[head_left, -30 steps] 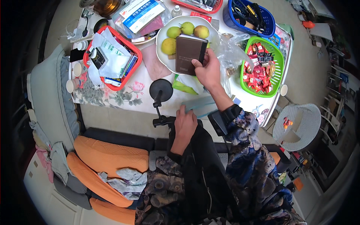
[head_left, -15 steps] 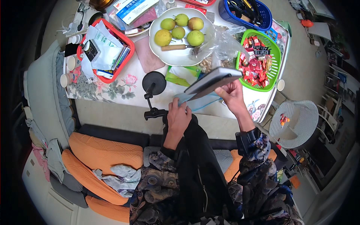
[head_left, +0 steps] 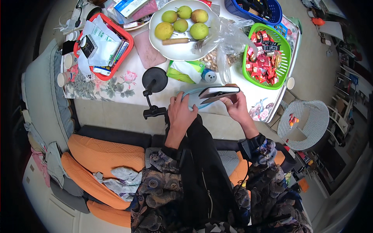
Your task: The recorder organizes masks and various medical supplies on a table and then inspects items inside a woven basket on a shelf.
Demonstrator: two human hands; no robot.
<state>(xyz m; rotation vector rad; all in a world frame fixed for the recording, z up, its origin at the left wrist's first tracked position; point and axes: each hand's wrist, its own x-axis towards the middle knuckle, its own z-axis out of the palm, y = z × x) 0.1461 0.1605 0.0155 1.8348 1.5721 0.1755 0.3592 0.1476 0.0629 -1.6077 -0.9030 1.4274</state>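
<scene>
A dark notebook (head_left: pixel 218 93) with white page edges is pinched at its right end by my right hand (head_left: pixel 239 112), thumb below and fingers behind. It is tilted above the near edge of the table. My left hand (head_left: pixel 180 119) grips the left side of a translucent pouch (head_left: pixel 196 100) with a light blue edge, its fingers spread over it. The notebook's left end overlaps the pouch; I cannot tell whether it is inside. Just left of my left hand stands a black round-headed stand with a clamp (head_left: pixel 154 81).
Across the flowered tablecloth are a white bowl of pears (head_left: pixel 176 50) with a wooden-handled knife, a red basket (head_left: pixel 130 46), a green basket of wrapped sweets (head_left: pixel 285 64) and a blue basket (head_left: pixel 252 17). A green tissue pack (head_left: pixel 175 70) and a small blue-and-white container (head_left: pixel 210 76) lie nearer.
The notebook has come down and toward me, turning flatter, with my right hand lower. My left hand has shifted slightly left, still on the pouch. The small blue-and-white container has come into sight.
</scene>
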